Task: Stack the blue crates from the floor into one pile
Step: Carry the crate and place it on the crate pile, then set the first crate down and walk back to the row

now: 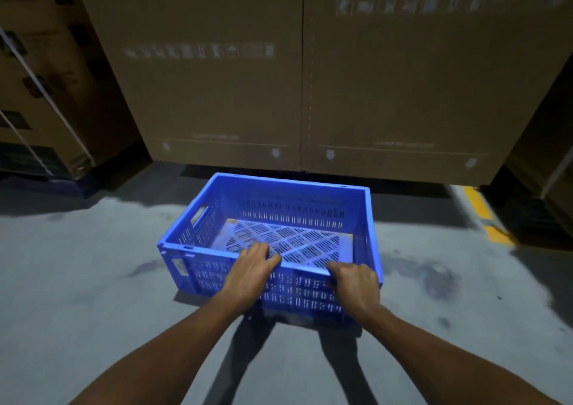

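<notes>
A single blue slotted plastic crate (279, 200) sits in the middle of the view on the grey concrete floor, empty, its long side toward me. My left hand (249, 269) grips the near rim left of centre, fingers curled over the edge into the crate. My right hand (356, 282) grips the same near rim toward the right corner. Whether the crate's near edge is off the floor I cannot tell. No other blue crate is in view.
Tall cardboard boxes (304, 72) stand close behind the crate like a wall. More strapped boxes on a pallet (46, 94) are at the left, another stack (552, 156) at the right. A yellow floor line (483, 215) runs at the right.
</notes>
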`<state>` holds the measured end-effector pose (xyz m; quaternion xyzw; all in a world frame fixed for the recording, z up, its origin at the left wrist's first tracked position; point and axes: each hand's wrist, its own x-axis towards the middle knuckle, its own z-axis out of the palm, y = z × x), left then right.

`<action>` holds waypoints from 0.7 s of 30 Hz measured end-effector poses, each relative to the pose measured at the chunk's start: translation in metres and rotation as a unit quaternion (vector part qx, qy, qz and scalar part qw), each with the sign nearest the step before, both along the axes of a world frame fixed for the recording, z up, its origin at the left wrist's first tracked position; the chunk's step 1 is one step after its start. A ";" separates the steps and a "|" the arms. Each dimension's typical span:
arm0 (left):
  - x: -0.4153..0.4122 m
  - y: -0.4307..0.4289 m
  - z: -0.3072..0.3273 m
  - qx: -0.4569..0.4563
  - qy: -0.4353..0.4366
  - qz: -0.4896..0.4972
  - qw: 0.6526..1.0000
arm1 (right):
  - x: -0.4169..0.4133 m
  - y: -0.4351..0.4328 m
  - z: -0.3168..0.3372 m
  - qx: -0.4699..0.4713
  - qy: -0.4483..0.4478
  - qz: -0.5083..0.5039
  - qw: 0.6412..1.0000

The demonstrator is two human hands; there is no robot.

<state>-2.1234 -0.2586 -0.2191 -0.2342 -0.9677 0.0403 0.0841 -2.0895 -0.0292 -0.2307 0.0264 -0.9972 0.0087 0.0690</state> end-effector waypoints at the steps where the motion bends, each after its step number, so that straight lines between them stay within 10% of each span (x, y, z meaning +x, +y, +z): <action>1: 0.000 -0.001 -0.007 0.005 -0.004 0.001 1.000 | -0.001 -0.002 -0.007 0.007 -0.005 -0.002 1.000; 21: 0.005 -0.005 -0.040 0.026 -0.074 0.061 0.995 | -0.005 -0.003 -0.030 -0.021 -0.035 0.003 0.999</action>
